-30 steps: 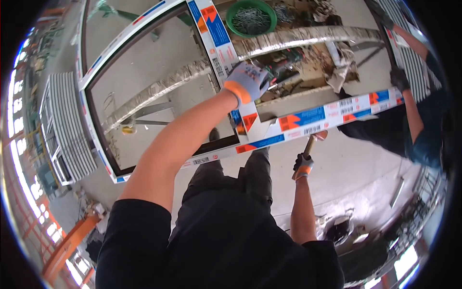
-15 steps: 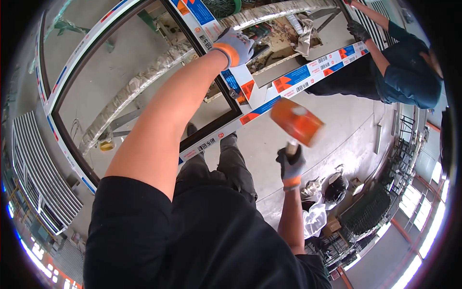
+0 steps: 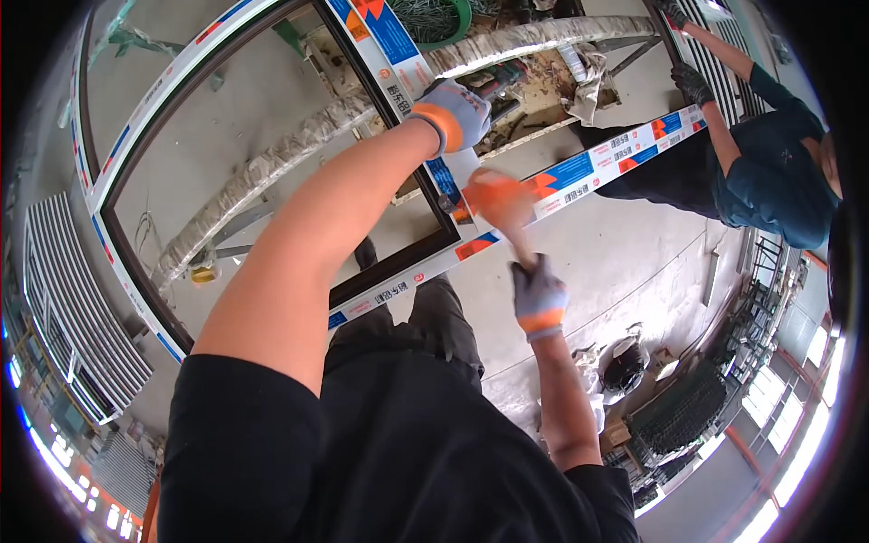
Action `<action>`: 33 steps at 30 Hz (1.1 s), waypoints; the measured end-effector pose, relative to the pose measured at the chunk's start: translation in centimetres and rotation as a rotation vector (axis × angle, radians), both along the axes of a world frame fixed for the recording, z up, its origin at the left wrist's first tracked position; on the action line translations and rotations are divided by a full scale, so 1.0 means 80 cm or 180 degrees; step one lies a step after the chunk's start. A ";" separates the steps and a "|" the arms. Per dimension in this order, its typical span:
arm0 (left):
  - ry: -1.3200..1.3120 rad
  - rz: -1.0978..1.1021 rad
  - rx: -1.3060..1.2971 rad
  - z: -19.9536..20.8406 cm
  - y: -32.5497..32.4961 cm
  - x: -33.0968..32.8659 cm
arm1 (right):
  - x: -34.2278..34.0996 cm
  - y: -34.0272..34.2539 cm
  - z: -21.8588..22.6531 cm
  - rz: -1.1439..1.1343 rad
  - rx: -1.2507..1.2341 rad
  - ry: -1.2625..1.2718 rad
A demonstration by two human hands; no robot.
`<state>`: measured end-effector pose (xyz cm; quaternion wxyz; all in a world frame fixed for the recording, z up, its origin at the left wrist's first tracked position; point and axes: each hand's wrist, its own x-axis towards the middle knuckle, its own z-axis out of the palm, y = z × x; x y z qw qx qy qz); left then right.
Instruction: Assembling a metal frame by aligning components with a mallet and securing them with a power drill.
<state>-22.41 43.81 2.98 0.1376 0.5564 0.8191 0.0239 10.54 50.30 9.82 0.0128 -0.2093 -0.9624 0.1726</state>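
Head view showed the right hand wrapped round the handle of an orange mallet, its blurred head over the taped frame; the left hand lay on the crossbar, apparently bracing it, its finger closure impossible to tell.

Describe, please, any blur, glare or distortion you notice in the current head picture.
Head view: the orange mallet is smeared by blur; in the same view, stacked bars at left look curved, glare whitens the floor, and windows at lower right are washed out.
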 end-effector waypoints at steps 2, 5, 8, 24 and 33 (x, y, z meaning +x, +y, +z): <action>-0.0046 0.0019 0.0064 0.001 0.002 0.002 | -0.014 -0.008 0.002 -0.0655 -0.0496 -0.0685; 0.0041 -0.0091 0.0141 -0.005 -0.004 0.007 | -0.021 -0.014 0.008 -0.0523 -0.0472 -0.0606; 0.0011 -0.0039 0.0221 -0.007 -0.002 0.003 | -0.021 -0.014 0.009 -0.0588 -0.0502 -0.0767; -0.0330 0.0545 0.1510 0.006 -0.152 0.159 | -0.013 -0.028 -0.001 -0.0959 -0.0897 -0.0487; -0.0586 0.1607 0.1936 -0.009 -0.238 0.176 | -0.015 -0.026 -0.004 -0.1027 -0.1025 -0.0633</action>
